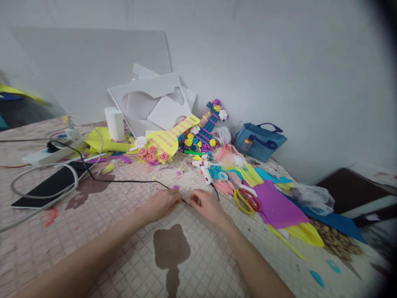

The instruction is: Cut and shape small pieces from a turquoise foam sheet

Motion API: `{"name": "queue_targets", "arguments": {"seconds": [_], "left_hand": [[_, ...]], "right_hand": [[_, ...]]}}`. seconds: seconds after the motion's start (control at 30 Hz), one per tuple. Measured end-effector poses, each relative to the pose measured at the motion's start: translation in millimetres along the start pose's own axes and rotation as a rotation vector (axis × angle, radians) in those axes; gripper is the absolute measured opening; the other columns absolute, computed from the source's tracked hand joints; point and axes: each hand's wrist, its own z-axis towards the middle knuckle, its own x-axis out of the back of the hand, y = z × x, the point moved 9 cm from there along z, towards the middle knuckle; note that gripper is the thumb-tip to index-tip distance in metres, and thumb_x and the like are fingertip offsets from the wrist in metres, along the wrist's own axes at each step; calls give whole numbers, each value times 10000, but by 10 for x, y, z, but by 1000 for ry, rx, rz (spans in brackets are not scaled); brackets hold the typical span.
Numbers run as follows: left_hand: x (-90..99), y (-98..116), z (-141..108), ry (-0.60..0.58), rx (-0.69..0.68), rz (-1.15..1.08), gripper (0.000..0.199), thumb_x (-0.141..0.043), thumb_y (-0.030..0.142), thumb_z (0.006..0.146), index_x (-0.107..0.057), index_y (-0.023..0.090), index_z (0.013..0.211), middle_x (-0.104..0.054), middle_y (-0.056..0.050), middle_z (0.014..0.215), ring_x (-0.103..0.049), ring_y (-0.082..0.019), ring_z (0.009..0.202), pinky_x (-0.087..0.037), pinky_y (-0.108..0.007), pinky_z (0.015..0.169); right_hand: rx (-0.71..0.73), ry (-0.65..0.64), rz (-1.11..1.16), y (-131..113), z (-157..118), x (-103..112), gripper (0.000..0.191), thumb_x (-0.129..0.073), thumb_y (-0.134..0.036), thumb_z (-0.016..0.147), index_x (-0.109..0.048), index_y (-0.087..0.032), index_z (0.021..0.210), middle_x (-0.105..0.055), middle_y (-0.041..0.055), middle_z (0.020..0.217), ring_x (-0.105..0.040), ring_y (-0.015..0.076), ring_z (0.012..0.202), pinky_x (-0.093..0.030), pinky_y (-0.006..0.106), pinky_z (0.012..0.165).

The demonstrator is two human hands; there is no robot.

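Note:
A thin black power cord (pixel 124 181) runs from the power strip to my left hand (pixel 163 203), whose fingers are closed around it. My right hand (pixel 208 205), with its fingers curled inward, is closed on the same cord a little to the right. Only a short piece of cord shows in the gap between them. Beyond my right hand the cord comes out and leads up to a white glue gun (pixel 206 174) lying on the table. Both sets of fingertips are partly hidden.
Left are a power strip (pixel 52 152), a black tablet-like slab (pixel 52 185) and a looped grey cable. Yellow (pixel 164 142) and blue (pixel 208 128) paper guitars stand behind. Scissors (pixel 248 200), purple paper (pixel 279 205) and peanuts (pixel 335 240) lie right. A blue bag (pixel 260 140) stands near the wall.

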Motion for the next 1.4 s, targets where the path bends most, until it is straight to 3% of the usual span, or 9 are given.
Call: {"name": "queue_targets", "arguments": {"seconds": [0.1,0.2,0.27,0.37,0.5,0.8,1.0,1.2,1.4], "left_hand": [[23,5,3,7,0,-23,163,-417,143,868,-560,177,797,-623,-56,822,-604,-175,737,-411,-266,656],[56,-14,3,53,5,-32,96,-465,150,842,-549,180,807,-613,-50,841,-589,-169,736,-409,-261,656],[76,-38,0,90,8,-34,71,-493,146,824,-546,184,853,-605,-48,899,-586,-163,760,-414,-256,665],[65,-75,0,98,9,-39,79,-491,165,841,-540,191,896,-590,-46,964,-587,-157,794,-424,-252,680],[53,-93,4,83,17,-22,83,-468,179,862,-540,189,901,-586,-50,970,-591,-164,815,-430,-257,685],[-24,-137,32,73,0,-52,155,-459,110,819,-547,183,924,-581,-58,987,-590,-164,823,-444,-253,692],[49,-174,43,183,2,-65,268,-338,70,871,-536,172,1021,-573,-82,1024,-589,-175,844,-452,-294,743],[46,-137,48,187,-41,-98,192,-358,152,907,-547,177,924,-580,-58,917,-583,-172,795,-446,-286,710],[88,-179,34,251,-56,-103,234,-399,35,777,-525,187,902,-576,-37,912,-570,-158,799,-436,-269,711]], "right_hand": [[-102,199,67,336,42,244,110,-520,-268,852,-574,-187,800,-609,0,700,-531,128,584,-400,248,592],[-252,434,-19,768,69,499,247,-578,-333,797,-569,-151,965,-600,57,868,-529,138,614,-446,287,641],[-292,423,-89,963,171,503,338,-616,-341,762,-562,-121,1014,-592,103,952,-539,159,690,-449,312,693],[-275,342,-114,1089,381,408,212,-631,-299,745,-596,-141,882,-606,63,829,-527,166,687,-427,295,670],[-263,256,-144,1079,627,269,102,-604,-252,765,-587,-160,726,-590,25,694,-500,153,628,-380,263,610],[-277,244,-157,973,1001,55,109,-604,-248,789,-620,-159,849,-647,81,872,-564,186,804,-407,281,711],[-240,285,-142,918,705,191,226,-566,-226,818,-594,-171,1035,-633,93,1022,-580,186,892,-429,284,772],[-238,269,-189,763,241,344,204,-472,-292,909,-622,-203,804,-653,18,699,-572,166,640,-347,247,591],[-298,320,-257,915,47,543,268,-467,-342,914,-611,-197,741,-643,18,646,-549,157,589,-308,246,552]]}}
